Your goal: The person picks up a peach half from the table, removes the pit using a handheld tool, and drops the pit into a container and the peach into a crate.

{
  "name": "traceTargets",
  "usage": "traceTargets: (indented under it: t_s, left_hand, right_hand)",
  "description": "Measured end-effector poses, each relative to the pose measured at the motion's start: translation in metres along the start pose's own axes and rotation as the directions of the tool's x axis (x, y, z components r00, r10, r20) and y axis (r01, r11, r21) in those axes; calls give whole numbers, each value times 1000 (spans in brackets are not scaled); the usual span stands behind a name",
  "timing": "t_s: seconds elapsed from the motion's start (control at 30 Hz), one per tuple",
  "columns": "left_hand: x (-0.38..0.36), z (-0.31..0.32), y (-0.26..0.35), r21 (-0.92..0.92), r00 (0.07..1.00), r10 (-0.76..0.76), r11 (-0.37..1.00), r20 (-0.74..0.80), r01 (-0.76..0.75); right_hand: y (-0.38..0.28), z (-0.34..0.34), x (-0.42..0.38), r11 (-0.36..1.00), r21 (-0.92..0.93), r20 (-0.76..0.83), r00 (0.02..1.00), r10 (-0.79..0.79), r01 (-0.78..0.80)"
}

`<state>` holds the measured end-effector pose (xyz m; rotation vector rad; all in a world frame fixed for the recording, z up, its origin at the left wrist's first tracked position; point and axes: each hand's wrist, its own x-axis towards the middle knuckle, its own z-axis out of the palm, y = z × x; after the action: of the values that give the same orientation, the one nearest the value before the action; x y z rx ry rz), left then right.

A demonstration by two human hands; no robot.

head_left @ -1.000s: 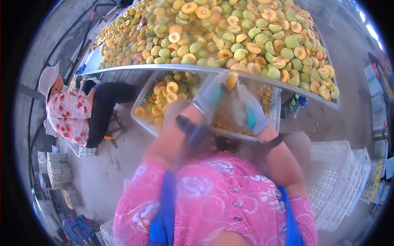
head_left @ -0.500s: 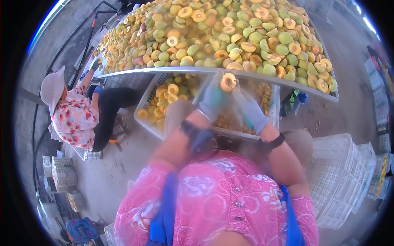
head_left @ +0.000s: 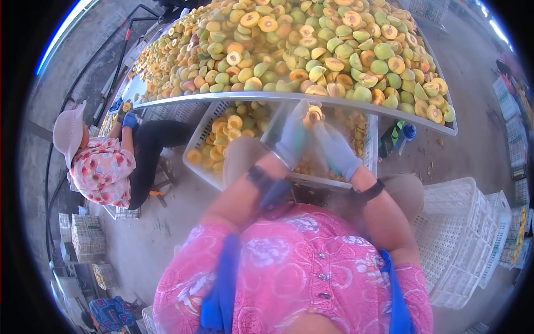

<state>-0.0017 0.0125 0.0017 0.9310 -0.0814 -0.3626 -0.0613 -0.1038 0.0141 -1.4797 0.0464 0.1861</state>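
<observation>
My left hand point(head_left: 292, 135), in a pale grey-green glove, is closed around a peach half point(head_left: 313, 114) just below the table's front rim. The cut side of the fruit faces up towards me. My right hand point(head_left: 337, 148), gloved too, has its fingers drawn together against the lower right of the fruit; whether a small tool is inside them is hidden. Beneath both hands stands a white crate point(head_left: 374, 142) with small brownish pieces. A second white crate point(head_left: 192, 158), left of it, holds yellow and green peach halves point(head_left: 222, 135).
A metal-rimmed table point(head_left: 222, 96) heaped with halved peaches point(head_left: 334, 47) spans the front. At left sits a co-worker point(head_left: 103, 167) in a hat, holding fruit. Stacked white crates point(head_left: 450, 239) stand at my right. A blue-capped bottle point(head_left: 409, 132) is under the table's right end.
The peach half has tipped and my right fingers have come closer against it. The co-worker's hands have drawn back from the table and come together around a piece of fruit.
</observation>
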Motion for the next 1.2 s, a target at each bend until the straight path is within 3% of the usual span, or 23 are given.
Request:
traceTargets:
  t_s: [0.13,0.2,0.23,0.27,0.3,0.33,0.37,0.4,0.47,0.53,0.57,0.6,0.63,0.67,0.7,0.73,0.83,0.9,0.97,1.03,1.07,1.13,1.2]
  left_hand:
    - [2,-1,1,86,998,63,994,-27,-60]
    - [7,-8,12,579,966,205,773,160,-260]
    - [9,-9,16,578,966,204,774,159,-259]
    - [10,-9,19,571,986,95,806,139,-158]
    - [10,-6,23,562,992,-16,825,122,-56]
    - [4,5,25,561,992,-16,826,123,-56]
    - [-4,19,23,286,1000,10,958,27,-17]
    - [-9,28,19,-19,997,5,1000,-72,-6]
    - [-6,21,0,-26,991,53,998,-125,-57]
    - [-6,20,-2,-36,978,99,994,-184,-107]
    - [-5,16,0,47,984,90,995,-153,-84]
    - [-7,16,6,132,989,80,989,-121,-64]
    - [-11,21,17,129,989,80,990,-127,-64]
    - [-15,28,28,48,996,-29,998,-84,33]
    - [-18,31,34,-28,990,-135,991,-30,134]
    - [-18,30,35,-28,990,-136,990,-31,135]
    - [-13,24,39,125,994,-111,986,-16,112]
    - [-8,12,39,590,977,1,797,212,-129]
    - [-3,6,35,584,971,-29,803,237,-119]
    - [-1,4,36,577,963,-51,809,263,-115]
    - [-2,3,37,580,953,-38,800,302,-152]
    - [-3,-1,38,578,940,-22,793,340,-190]
    - [-4,-5,43,491,932,-171,871,318,-8]
  right_hand:
    - [11,-2,2,963,-239,-3,992,-126,122]
    - [12,0,-1,964,-252,-8,996,-94,89]
    - [11,1,-2,964,-260,-11,998,-61,56]
    - [14,0,-2,964,-261,-10,998,-58,53]
    - [19,0,-1,990,-139,6,1000,-6,7]
    - [24,-1,2,999,-16,29,999,41,-41]
    - [30,1,4,999,-17,28,999,40,-40]
    - [34,6,5,998,-15,-29,998,-60,59]
    - [39,7,7,987,-21,-87,984,-158,157]
    - [39,5,5,997,81,29,1000,12,-15]
    - [43,1,5,997,78,33,999,18,-21]
    - [50,-6,7,964,-159,95,975,-199,212]
    - [49,-8,7,824,-365,205,901,-383,434]
    - [47,-10,6,825,-365,208,901,-380,432]
    - [33,-12,2,982,-146,206,974,-89,120]
    - [23,-13,-1,971,71,270,941,202,-229]
    - [16,-5,-7,942,230,344,926,158,-246]
    - [19,-3,-11,924,240,332,920,210,-298]
    - [18,-2,-11,907,248,323,912,254,-341]
    - [14,-4,-10,800,323,490,813,315,-505]
    - [10,-6,-12,801,320,491,812,317,-506]
    - [-1,-10,-18,668,406,665,703,252,-623]
    - [-8,-7,-20,611,440,682,687,251,-659]
